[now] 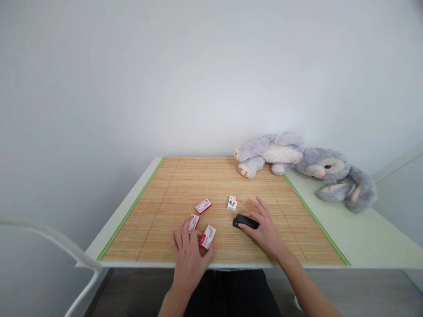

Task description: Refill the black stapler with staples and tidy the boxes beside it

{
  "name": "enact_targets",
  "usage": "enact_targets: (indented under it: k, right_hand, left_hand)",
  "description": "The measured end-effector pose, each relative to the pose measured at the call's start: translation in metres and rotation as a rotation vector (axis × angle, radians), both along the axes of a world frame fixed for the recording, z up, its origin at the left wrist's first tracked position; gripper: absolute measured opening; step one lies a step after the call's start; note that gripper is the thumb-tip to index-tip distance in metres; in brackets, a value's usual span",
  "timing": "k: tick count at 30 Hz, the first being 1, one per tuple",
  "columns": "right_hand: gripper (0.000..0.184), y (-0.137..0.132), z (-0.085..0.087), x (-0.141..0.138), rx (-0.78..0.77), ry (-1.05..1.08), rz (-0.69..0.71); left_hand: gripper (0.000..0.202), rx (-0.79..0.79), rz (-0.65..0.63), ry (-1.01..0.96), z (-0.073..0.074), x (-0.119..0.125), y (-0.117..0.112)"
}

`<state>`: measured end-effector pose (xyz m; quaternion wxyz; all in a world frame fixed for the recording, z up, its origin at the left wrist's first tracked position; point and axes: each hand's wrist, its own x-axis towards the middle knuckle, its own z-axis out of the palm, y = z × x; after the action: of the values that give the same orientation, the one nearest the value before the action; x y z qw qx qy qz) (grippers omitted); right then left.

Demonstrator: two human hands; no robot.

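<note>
The black stapler (245, 221) is lying on its side on the bamboo mat (178, 185), right of centre, and the right hand (266, 231) is settling over it: thumb along the near edge, index finger on the far edge, other fingers splaying out flat. It is looking like a light pinch rather than a full grasp. I'm judging it to be stiff and dense for its size, with a smooth casing that could slip, so the middle of the body is the place to hold it.

The left hand (189, 253) is lying open and flat, with the thumb touching the nearest red-and-white box (208, 236) and the fingertips reaching a second box (194, 221). These are probably light cardboard, easily crushed, best pinched by the long edges. Two more boxes, one red-faced (203, 206) and one white-faced (232, 203), are sitting further back, well apart (the print is showing on all four, but too small to read).

A grey plush rabbit (307, 165) is sprawling across the worktop (363, 240) at the far right.
</note>
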<state>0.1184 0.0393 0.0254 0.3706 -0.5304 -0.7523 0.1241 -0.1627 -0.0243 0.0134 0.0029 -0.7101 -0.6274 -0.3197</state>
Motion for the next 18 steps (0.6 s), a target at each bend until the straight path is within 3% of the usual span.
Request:
enact_targets:
  k: [2, 5, 10, 14, 18]
  right_hand:
    - [0.022, -0.005, -0.002, 0.003, 0.008, 0.017, -0.017]
    - [0.024, -0.009, -0.006, 0.002, 0.028, 0.04, -0.033]
    - [0.025, -0.012, -0.011, 0.0, 0.06, 0.07, -0.055]
    - [0.025, -0.013, -0.011, -0.001, 0.062, 0.085, -0.053]
    - [0.025, -0.013, -0.011, -0.001, 0.06, 0.097, -0.054]
  left_hand:
    - [0.022, 0.015, 0.1, -0.047, -0.004, -0.002, 0.004]
    - [0.025, -0.004, 0.145, -0.095, -0.009, -0.01, 0.017]
    - [0.041, -0.064, 0.078, -0.127, -0.013, -0.018, 0.033]
    - [0.069, -0.073, -0.024, -0.095, -0.009, -0.019, 0.038]
    - [0.08, -0.13, -0.108, -0.029, -0.005, -0.028, 0.047]
